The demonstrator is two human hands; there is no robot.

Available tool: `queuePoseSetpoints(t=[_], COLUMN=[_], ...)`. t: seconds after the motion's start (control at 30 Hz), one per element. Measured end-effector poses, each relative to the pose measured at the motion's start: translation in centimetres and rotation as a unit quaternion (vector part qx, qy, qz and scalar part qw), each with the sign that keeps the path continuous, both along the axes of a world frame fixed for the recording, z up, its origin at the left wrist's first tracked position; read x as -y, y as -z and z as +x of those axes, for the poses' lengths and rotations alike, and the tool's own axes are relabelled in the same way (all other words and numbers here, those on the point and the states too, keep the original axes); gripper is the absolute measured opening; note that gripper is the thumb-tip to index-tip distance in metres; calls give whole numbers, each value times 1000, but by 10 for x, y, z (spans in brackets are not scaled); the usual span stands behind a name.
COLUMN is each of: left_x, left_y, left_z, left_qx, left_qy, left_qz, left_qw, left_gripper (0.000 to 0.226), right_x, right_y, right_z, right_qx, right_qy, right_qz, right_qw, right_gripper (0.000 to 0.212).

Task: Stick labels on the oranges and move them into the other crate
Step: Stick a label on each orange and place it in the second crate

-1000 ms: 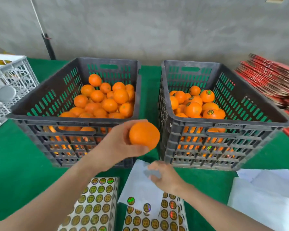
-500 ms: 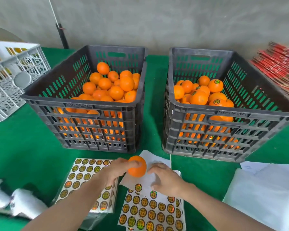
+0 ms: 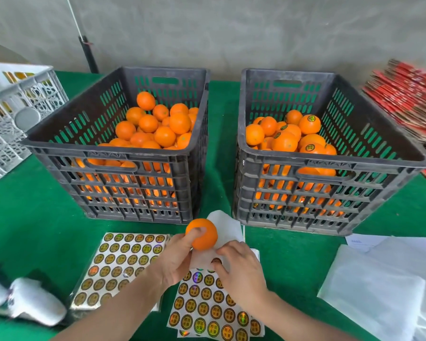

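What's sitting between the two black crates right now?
Nothing; in the head view only bare green cloth runs between the left crate and the right crate. The orange in the left hand is in front of the gap, not in it.

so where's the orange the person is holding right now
Head view, low centre: the left hand grips the orange just in front of the gap between the left crate and right crate, above the sticker sheet the right hand pinches.

My green desk [image 3: 35, 230] carries two dark crates side by side, the left crate [image 3: 103, 153] and the right crate [image 3: 330, 166], with a white crate [image 3: 15, 114] at its far left. Label sheets [image 3: 118, 264] lie nearest me, white papers [image 3: 379, 291] to my right.
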State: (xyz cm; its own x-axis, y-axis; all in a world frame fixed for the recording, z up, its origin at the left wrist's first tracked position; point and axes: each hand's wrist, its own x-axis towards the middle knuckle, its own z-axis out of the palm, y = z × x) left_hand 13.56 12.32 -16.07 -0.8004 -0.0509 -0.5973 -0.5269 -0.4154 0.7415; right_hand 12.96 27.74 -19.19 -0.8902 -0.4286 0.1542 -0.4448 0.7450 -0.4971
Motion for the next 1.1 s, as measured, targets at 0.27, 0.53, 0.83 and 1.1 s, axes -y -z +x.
queuePoseSetpoints(t=[0.27,0.53,0.83,1.1], left_x=[-3,13,4,3], left_y=[1,-3,-12,-33], left_z=[1,8,12,8], left_qx=[2,-43,-131,-104], left_qy=[-15,101,101,29], left_qz=[7,-113,-41,159], left_qw=[1000,987,985,981], left_gripper=[74,69,79,93], right_x=[-5,-12,6,-3], right_y=[-11,-28,-61,-84], right_z=[7,1,-22,-22], right_qx=[3,103,316,165], right_qy=[18,54,67,-47], right_qz=[-113,-234,-306,-316], right_qw=[993,965,896,933], right_gripper=[6,14,90,55])
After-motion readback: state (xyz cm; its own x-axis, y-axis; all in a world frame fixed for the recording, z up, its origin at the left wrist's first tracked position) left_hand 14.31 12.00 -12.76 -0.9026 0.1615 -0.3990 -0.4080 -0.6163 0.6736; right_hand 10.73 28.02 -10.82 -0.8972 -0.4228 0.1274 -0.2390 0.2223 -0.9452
